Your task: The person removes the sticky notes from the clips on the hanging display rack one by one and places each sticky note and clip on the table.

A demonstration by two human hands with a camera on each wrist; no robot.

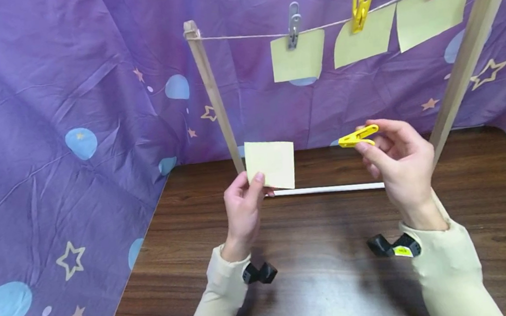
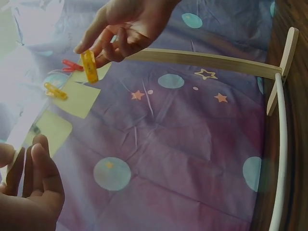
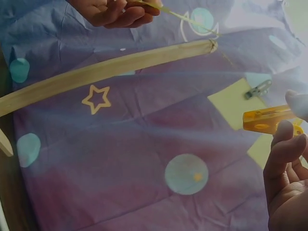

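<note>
Head view: below the string, your left hand pinches a note at its lower left and your right hand pinches a clothespin. That corner grip could let the note droop or twist; squeezing the clothespin off-centre could make it spring away. The note looks pale yellow, square and blank.

Left wrist view: jostling the string could shake the hung notes loose. The clothespin looks yellow, narrow.

Right wrist view: the note looks edge-on, thin, slightly bent.
</note>
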